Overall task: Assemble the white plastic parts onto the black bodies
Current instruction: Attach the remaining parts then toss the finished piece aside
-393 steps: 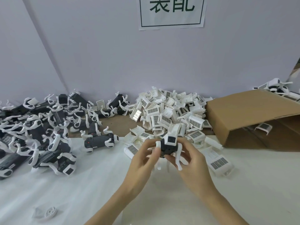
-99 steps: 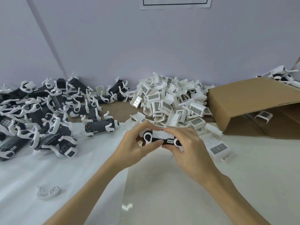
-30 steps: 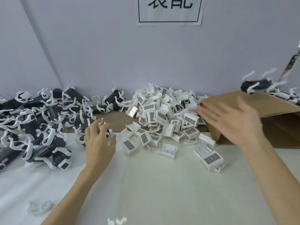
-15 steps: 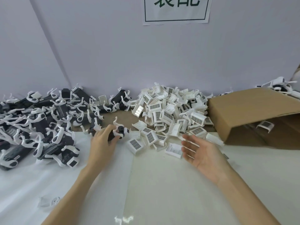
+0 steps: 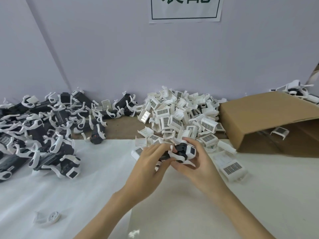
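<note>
Both hands meet near the centre; the left hand (image 5: pixel 149 163) and right hand (image 5: pixel 198 163) grasp one black body (image 5: pixel 181 150) with white arms, just near of the white parts heap (image 5: pixel 179 116); more black bodies (image 5: pixel 43 128) lie far left.

**Hidden, cropped and blurred**

The wall sign (image 5: pixel 185 9) is cut off by the top edge, so its characters show only their lower halves. The black body (image 5: pixel 180 150) is partly covered by the left hand (image 5: pixel 150 167) and right hand (image 5: pixel 198 163); its near end is out of sight. The pile of black bodies (image 5: pixel 34 131) runs off the left edge. The cardboard box (image 5: pixel 269 118) is cropped at the right edge, its inside shadowed. Barcode print on the white parts (image 5: pixel 181 118) is too small to read.
</note>
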A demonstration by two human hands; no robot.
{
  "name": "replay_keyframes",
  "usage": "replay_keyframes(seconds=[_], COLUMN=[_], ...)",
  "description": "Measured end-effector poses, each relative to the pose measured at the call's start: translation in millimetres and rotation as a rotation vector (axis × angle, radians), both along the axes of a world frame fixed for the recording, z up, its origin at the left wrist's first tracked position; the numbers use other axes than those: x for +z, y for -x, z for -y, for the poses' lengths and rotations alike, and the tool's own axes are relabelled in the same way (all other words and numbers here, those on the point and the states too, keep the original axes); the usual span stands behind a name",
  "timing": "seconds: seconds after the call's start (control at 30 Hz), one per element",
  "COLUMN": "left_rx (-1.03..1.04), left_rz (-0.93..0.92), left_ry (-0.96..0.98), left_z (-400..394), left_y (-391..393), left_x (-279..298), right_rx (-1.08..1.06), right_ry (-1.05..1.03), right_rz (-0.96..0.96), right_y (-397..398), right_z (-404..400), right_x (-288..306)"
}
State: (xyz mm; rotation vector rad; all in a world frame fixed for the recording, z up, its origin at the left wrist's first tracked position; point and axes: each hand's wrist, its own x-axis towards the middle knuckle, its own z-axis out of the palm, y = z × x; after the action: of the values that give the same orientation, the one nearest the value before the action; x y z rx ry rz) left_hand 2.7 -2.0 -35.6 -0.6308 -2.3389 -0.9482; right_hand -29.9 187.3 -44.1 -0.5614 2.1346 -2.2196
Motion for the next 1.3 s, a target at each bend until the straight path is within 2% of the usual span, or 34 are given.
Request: replay_keyframes(seconds=[0.13,0.23,0.27,0.3,0.43,0.5,0.6,0.73,0.97,1.07,1.13,1.2,1.3], left_rx=[-0.008,0.123,0.15,0.142,-0.039,-0.125,-0.172,-0.204,-0.46,-0.576,-0.631,-0.693,-0.61], left_rz=[0.014,-0.126,-0.111,-0.028,0.524,0.615,0.628,0.646,0.811,0.863,0.919,0.964,0.965], left_ry=[-0.004,0.006,-0.025,-0.099,-0.568,-0.696,-0.804,-0.798,-0.849,-0.906,-0.959,-0.992,-1.032], left_z=[5,9,12,14,10,7,10,12,29,36,38,39,28], left_y=[0,3,5,6,6,8,8,6,11,16,18,19,19], left_x=[1,1,0,0,0,0,4,7,10,8,8,8,6], right_rx=[-0.065,-0.076,-0.046,-0.005,0.107,0.105,0.053,0.006,0.253,0.331,0.322,0.253,0.083], right_ry=[-0.028,0.148,0.242,0.325,0.51,0.476,0.304,0.193,0.168,0.383,0.506,0.517,0.297], right_rz=[0.018,0.167,0.215,0.258,0.396,0.413,0.372,0.283,0.393,0.51,0.581,0.58,0.399], right_y=[1,2,2,2,1,0,-3,-1,2,6,5,4,0], right_z=[-6,-5,-6,-6,-5,-4,-3,-8,-30,-34,-31,-25,-16], right_x=[1,3,5,8,10,10,12,12,20,21,21,22,18])
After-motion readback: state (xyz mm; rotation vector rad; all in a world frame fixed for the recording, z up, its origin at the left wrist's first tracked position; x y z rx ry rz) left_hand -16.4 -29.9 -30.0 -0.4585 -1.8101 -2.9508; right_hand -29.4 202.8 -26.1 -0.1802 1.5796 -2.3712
